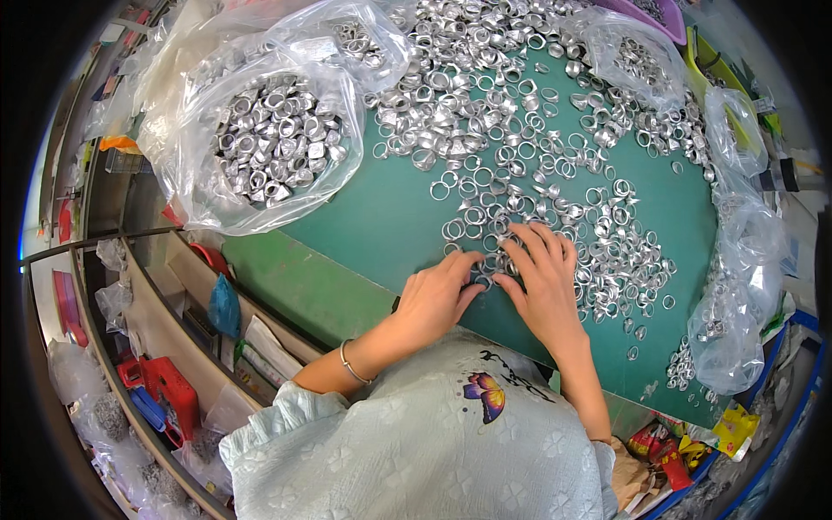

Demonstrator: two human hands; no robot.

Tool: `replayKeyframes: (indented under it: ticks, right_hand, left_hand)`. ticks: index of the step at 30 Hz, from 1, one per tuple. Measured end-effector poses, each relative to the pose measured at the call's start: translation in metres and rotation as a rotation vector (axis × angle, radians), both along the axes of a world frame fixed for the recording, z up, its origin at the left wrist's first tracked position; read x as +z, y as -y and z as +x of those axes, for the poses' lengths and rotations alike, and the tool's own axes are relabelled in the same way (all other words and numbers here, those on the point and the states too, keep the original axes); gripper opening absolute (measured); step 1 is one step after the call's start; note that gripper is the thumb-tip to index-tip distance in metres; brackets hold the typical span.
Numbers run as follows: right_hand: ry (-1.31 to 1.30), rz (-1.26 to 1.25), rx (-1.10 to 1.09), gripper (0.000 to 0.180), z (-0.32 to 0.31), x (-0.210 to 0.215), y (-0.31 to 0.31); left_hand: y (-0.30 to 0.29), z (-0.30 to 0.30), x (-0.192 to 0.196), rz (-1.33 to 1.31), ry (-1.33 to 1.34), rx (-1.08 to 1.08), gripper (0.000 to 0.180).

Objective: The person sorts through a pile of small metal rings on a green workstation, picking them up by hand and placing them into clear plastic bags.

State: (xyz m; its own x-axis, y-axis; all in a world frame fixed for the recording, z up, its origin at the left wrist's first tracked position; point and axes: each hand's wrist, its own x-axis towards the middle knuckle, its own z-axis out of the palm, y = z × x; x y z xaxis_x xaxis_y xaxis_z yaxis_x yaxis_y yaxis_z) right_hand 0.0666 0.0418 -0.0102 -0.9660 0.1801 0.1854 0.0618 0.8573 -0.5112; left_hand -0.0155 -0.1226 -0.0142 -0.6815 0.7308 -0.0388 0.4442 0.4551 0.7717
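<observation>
"How far has the work got?"

"Partway, I'd judge. A great many silvery rings (451, 130) lie loose on the green bench (386, 230), heaped toward the far edge and spread thinner toward the near right corner. One big clear bag (195, 165), at the left end, is already well filled with chunkier rings."

"And the hands?"

"Both are at the near edge, among the loose rings. The left hand (429, 299) has thumb and forefinger only narrowly apart by a few rings; I can't tell whether one is gripped. The right hand (546, 282) has its fingers spread, tips over the rings, thumb standing away from them."

"So what's left?"

"The loose ones, by the look of it, and that's plenty. They overlap so much that one could easily snag its neighbour."

"Anything else in the way?"

"More clear plastic bags (745, 251) crowd the right edge, and a purple tub (652, 17) sits by the far right corner. They hem in that side, but nothing seems to block the hands."
</observation>
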Motion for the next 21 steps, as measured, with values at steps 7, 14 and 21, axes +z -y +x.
replayKeyframes:
  ticks: [7, 14, 21]
  right_hand:
    - [-0.034, 0.042, -0.115, 0.036, 0.011, -0.001, -0.011]
    - [0.099, 0.114, 0.098, 0.048, -0.015, 0.000, 0.005]
    - [-0.019, -0.003, -0.111, 0.021, -0.004, 0.003, -0.018]
  left_hand:
    - [0.010, -0.017, -0.011, 0.074, -0.109, 0.154, 0.034]
    - [-0.005, -0.018, -0.007, -0.024, -0.094, 0.219, 0.035]
    - [-0.001, -0.022, -0.005, 0.040, -0.033, 0.104, 0.029]
